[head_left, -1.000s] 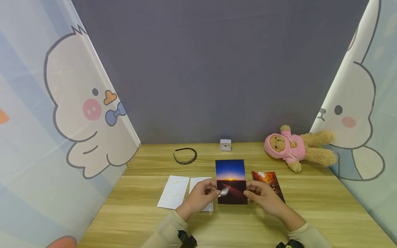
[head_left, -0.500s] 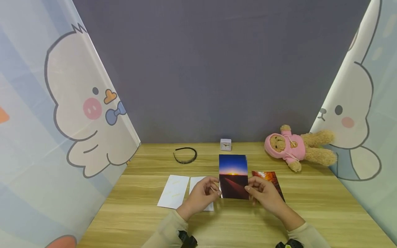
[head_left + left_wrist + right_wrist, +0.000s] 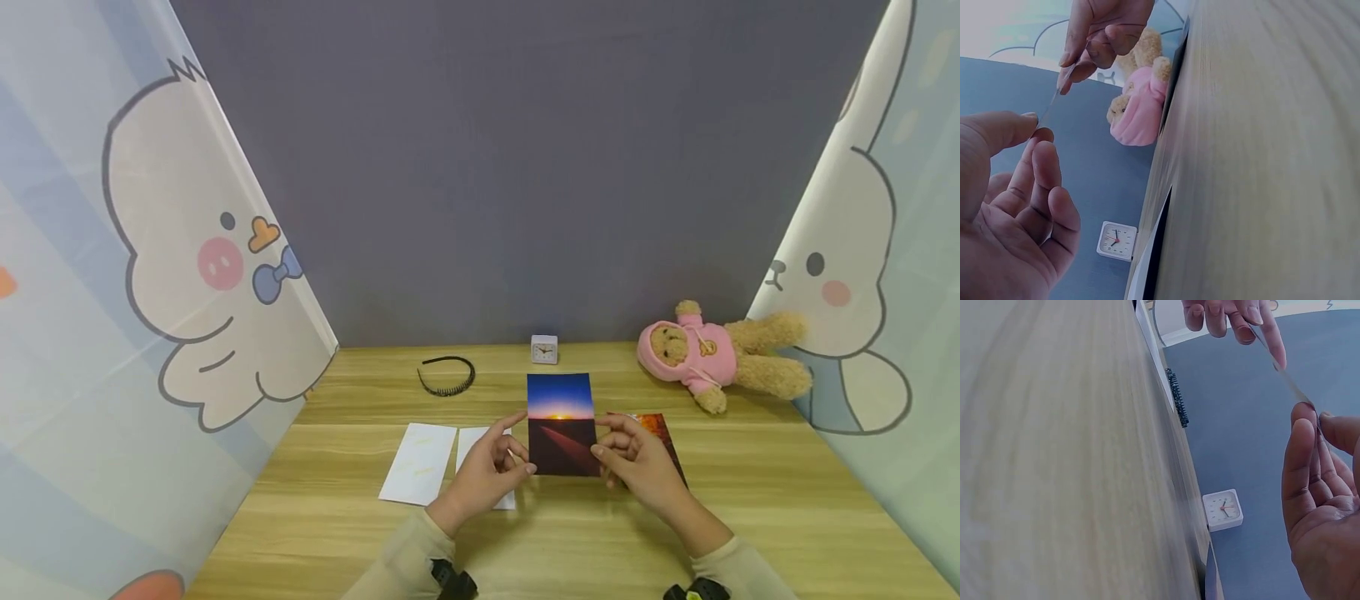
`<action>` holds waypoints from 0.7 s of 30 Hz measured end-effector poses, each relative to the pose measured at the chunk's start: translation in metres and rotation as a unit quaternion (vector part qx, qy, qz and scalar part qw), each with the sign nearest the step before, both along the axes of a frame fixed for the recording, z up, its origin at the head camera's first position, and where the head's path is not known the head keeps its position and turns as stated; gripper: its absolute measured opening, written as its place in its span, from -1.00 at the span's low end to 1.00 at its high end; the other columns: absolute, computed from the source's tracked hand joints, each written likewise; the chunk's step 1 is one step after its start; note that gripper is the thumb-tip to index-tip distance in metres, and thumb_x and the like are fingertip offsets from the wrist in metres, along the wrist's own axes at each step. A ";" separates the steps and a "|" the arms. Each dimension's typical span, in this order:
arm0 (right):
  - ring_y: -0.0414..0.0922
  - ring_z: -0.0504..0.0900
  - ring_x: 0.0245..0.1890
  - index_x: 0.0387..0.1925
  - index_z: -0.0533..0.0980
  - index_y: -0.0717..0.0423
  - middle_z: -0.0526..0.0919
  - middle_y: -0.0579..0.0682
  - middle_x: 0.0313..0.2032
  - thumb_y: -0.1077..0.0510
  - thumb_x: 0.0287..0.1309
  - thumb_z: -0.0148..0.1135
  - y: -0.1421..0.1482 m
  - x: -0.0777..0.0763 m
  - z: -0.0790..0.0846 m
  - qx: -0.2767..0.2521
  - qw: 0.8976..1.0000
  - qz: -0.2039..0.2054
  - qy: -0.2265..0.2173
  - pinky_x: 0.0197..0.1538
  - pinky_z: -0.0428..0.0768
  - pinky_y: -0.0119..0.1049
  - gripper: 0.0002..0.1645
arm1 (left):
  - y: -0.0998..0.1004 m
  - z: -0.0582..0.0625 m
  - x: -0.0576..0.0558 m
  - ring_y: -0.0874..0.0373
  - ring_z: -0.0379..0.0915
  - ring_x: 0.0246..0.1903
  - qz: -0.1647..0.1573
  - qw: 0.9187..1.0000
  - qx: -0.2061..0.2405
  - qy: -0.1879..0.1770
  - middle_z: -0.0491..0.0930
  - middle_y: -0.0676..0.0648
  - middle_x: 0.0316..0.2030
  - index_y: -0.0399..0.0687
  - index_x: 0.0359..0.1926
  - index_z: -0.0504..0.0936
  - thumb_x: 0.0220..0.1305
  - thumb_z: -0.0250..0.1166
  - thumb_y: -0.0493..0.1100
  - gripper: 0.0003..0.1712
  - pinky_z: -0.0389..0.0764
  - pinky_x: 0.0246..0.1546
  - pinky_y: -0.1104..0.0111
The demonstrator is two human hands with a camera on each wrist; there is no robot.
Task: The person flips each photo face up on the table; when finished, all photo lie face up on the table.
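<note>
A sunset photo print [image 3: 561, 425] is held up off the table between both hands, its picture side toward the head camera. My left hand [image 3: 491, 467] pinches its left edge between thumb and a finger; the wrist view shows the print [image 3: 1051, 107] edge-on as a thin sheet. At the right edge, my right hand [image 3: 637, 462] pinches it the same way. Beneath the left hand lies a white sheet [image 3: 507, 501], partly covered, beside another white sheet [image 3: 418, 463]. An autumn photo [image 3: 654, 427] in red and orange lies partly hidden behind the right hand.
Farther back on the wooden table [image 3: 360, 542] are a black toothed headband [image 3: 448, 390], a small white clock [image 3: 544, 350] and a teddy bear [image 3: 712, 353] in a pink hoodie, lying on its side. A grey panel [image 3: 525, 167] stands behind, with printed curtains on both sides.
The sunset print has risen slightly and shifted a little right, then back left. The left index finger has straightened along the print's edge. Things on the table stay where they were.
</note>
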State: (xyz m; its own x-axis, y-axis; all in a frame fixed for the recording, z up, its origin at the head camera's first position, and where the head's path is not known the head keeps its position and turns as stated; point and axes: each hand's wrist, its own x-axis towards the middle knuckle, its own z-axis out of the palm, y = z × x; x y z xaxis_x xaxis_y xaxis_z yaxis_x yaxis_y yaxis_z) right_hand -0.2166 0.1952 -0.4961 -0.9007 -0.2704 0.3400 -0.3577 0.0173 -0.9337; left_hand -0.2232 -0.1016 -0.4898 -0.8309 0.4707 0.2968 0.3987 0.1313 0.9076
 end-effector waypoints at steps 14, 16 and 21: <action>0.04 0.61 -0.60 0.35 0.42 0.25 0.69 0.26 -0.27 0.25 0.43 0.33 0.000 -0.002 0.002 0.027 0.999 -0.020 -0.029 -0.60 0.64 -0.17 -0.45 | 0.000 -0.002 -0.002 0.29 0.45 -0.53 -0.021 0.999 0.004 -0.030 0.67 -0.13 -0.13 0.13 0.64 0.17 0.33 0.48 -0.30 -0.01 0.45 -0.46 0.50; 0.04 0.60 -0.61 0.37 0.42 0.25 0.68 0.26 -0.30 0.23 0.43 0.33 0.001 -0.002 0.003 0.037 0.999 -0.018 -0.027 -0.63 0.58 -0.22 -0.44 | 0.000 -0.003 -0.002 0.29 0.45 -0.53 -0.017 0.999 0.000 -0.034 0.67 -0.14 -0.13 0.11 0.63 0.17 0.32 0.49 -0.30 -0.01 0.45 -0.47 0.50; -0.10 0.54 -0.65 0.41 0.43 0.27 0.64 0.33 -0.35 0.23 0.40 0.36 0.001 0.000 0.002 0.060 0.998 -0.015 -0.021 -0.65 0.48 -0.32 -0.38 | 0.001 -0.005 -0.002 0.30 0.37 -0.56 0.009 0.999 -0.027 -0.045 0.69 -0.06 -0.16 0.03 0.61 0.23 0.29 0.52 -0.26 -0.04 0.42 -0.51 0.51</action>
